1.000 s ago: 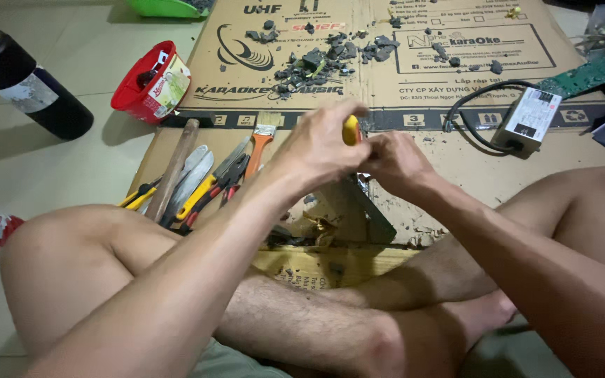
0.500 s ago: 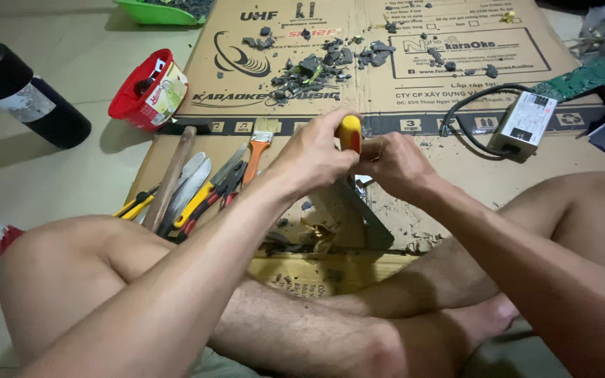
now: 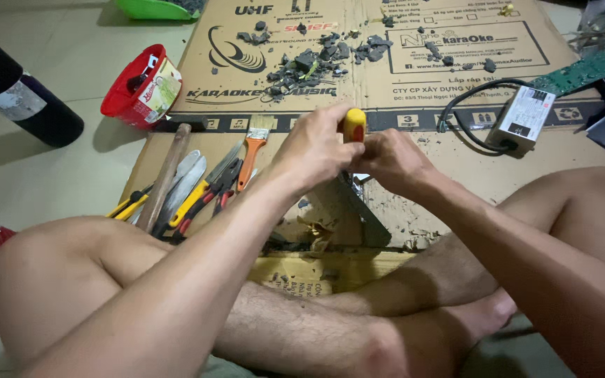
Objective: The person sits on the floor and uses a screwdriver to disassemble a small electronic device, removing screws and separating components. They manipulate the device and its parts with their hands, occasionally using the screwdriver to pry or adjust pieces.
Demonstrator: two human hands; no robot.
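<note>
Yellow and red plastic shows between our 2 hands: it is the handle of a screwdriver (image 3: 353,124), standing nearly upright over the flattened cardboard sheet (image 3: 456,77) that serves as our landmark. Our left hand (image 3: 314,147) is curled tight around that handle, fingers wrapped from the left side, so only the top of the handle sticks out above the knuckles. Our right hand (image 3: 392,162) is closed too, pressed against the left one just below the handle; it seems to steady something small at the tool's lower end, but we cannot tell what its fingers pinch. Beneath both hands, at the near edge of the cardboard, a grey metal piece (image 3: 358,210) leans at an angle, with crumbs and torn scraps around it. On the cardboard's far half lies a scatter of dark grey broken bits (image 3: 316,59). Toward the cardboard's right edge sits a small white box with a black cable (image 3: 523,119), and past that edge a green circuit board (image 3: 586,70). Along the cardboard's left edge we see a row of tools: a wooden-handled hammer (image 3: 166,175), a paintbrush with an orange handle (image 3: 253,150) and pliers with red and yellow grips (image 3: 204,199). Left of the cardboard, on the tiled floor, stand a red cup (image 3: 138,87) and a dark bottle (image 3: 19,91).
</note>
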